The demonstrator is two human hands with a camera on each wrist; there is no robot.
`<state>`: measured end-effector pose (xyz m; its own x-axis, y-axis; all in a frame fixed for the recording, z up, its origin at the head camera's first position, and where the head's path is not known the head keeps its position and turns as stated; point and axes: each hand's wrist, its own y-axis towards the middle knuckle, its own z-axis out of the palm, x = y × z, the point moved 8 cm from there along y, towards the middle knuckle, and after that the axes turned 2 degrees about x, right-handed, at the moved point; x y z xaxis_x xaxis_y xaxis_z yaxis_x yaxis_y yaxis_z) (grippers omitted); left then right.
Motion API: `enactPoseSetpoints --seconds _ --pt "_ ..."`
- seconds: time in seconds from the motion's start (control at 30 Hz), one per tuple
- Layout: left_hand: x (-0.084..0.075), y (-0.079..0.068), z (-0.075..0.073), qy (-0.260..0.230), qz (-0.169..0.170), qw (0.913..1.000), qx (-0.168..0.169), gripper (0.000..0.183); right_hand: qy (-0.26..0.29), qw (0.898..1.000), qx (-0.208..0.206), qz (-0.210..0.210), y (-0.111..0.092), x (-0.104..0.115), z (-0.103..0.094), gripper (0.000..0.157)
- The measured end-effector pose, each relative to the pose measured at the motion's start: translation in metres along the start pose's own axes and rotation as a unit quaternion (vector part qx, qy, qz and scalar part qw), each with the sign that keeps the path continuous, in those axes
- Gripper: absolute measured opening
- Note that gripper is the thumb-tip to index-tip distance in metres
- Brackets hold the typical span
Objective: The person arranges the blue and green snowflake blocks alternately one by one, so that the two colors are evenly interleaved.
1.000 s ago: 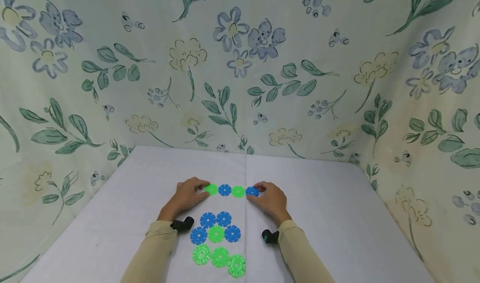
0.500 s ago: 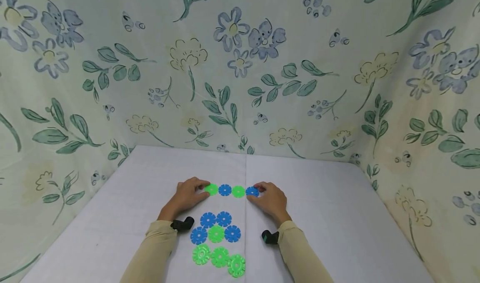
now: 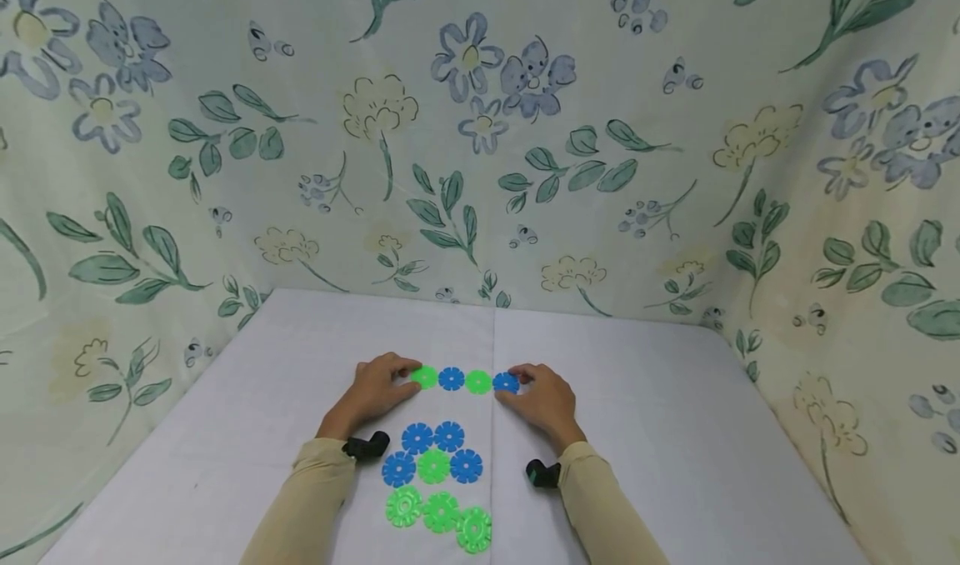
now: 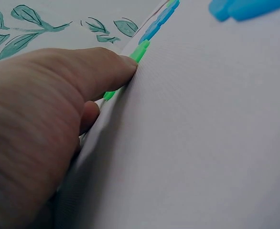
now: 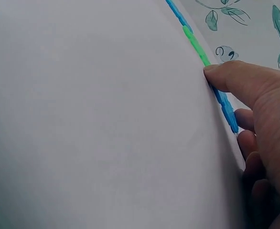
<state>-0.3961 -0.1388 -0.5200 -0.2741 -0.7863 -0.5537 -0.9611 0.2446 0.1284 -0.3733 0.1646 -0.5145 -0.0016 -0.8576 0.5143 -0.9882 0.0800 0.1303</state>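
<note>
Four-colour-alternating would overstate it: a straight row of green and blue notched plastic discs lies across the white table in the head view. My left hand [image 3: 377,388] pinches the green disc [image 3: 425,377] at the row's left end between thumb and fingers. At the right end, the thumb and fingers of my right hand [image 3: 546,400] grip a blue disc [image 3: 506,382]. Between them sit another blue disc [image 3: 452,378] and another green disc [image 3: 478,382]. Seen edge-on in the right wrist view, the held blue disc [image 5: 226,109] lines up with its green neighbour [image 5: 196,45].
Nearer the person lies a group of blue discs [image 3: 398,469] around one green disc [image 3: 432,467]. Below it, three green discs [image 3: 440,512] form a slanting line. A flower-patterned curtain [image 3: 480,215] stands behind the table [image 3: 637,432].
</note>
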Motion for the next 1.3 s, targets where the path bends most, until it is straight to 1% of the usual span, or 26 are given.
enactPoseSetpoints --seconds 0.17,0.3,0.43,0.6,0.7,0.83,1.03,1.1,1.3 --pt "-0.002 0.000 -0.001 -0.007 0.003 1.0000 0.005 0.040 0.004 1.000 -0.001 0.007 -0.001 -0.002 -0.002 0.050" --pt "-0.001 -0.001 -0.002 -0.002 0.001 1.0000 0.005 0.039 0.007 1.000 -0.002 0.007 -0.002 -0.001 -0.001 0.055" --pt "-0.003 -0.001 0.001 -0.001 0.010 0.9999 0.006 0.040 0.004 1.000 -0.005 0.006 -0.006 -0.004 -0.001 0.057" --pt "-0.006 -0.001 0.003 -0.003 0.015 0.9998 0.013 0.040 0.011 1.000 0.008 0.013 -0.011 -0.009 0.001 0.063" --pt "-0.006 -0.001 0.002 -0.003 0.016 0.9998 0.011 0.041 0.040 0.999 0.012 0.004 -0.013 -0.008 -0.003 0.066" --pt "-0.004 -0.002 -0.001 -0.003 0.013 0.9999 0.005 0.040 0.080 0.996 0.024 -0.018 -0.016 -0.007 -0.008 0.063" --pt "0.000 -0.002 0.000 -0.004 0.017 0.9998 0.013 0.041 0.131 0.991 0.039 -0.013 -0.023 -0.012 -0.015 0.058" --pt "0.000 -0.002 0.000 -0.006 0.017 0.9998 0.009 0.040 0.140 0.989 0.047 -0.026 -0.026 -0.010 -0.017 0.058" --pt "0.001 -0.001 -0.001 -0.009 0.014 0.9999 0.003 0.039 0.155 0.981 0.077 -0.085 -0.037 0.004 -0.024 0.054"
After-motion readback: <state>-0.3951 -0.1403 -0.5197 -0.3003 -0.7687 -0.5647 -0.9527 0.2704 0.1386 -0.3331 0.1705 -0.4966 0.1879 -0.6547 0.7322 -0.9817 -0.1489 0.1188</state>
